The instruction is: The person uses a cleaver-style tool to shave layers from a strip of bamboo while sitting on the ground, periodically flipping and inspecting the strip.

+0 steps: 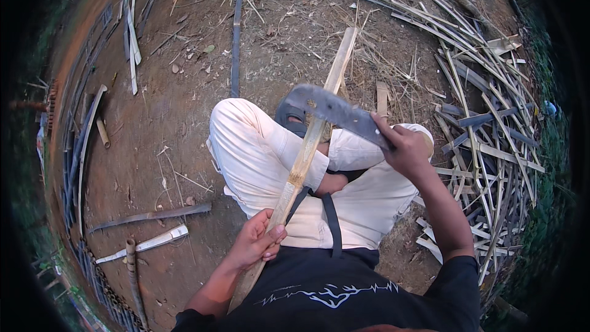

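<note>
A long, pale bamboo strip (299, 166) runs slantwise from beside my waist up past my crossed legs. My left hand (261, 238) is closed round its lower part, thumb on top. In my right hand (405, 150) is a machete (341, 112) with a broad, dark, rounded blade. Its blade lies across the upper part of the strip, over my shins; whether the edge bites into the bamboo I cannot tell. The machete's handle is hidden inside my fingers. A darker node band marks the strip between the blade and my left hand.
Split bamboo strips (491, 147) lie heaped along the right. More dark strips (77, 129) line the left side. A dark strip (236, 43) lies ahead of my knee, and a pale strip (147, 244) at lower left. Dry shavings (387, 55) litter the dirt ground.
</note>
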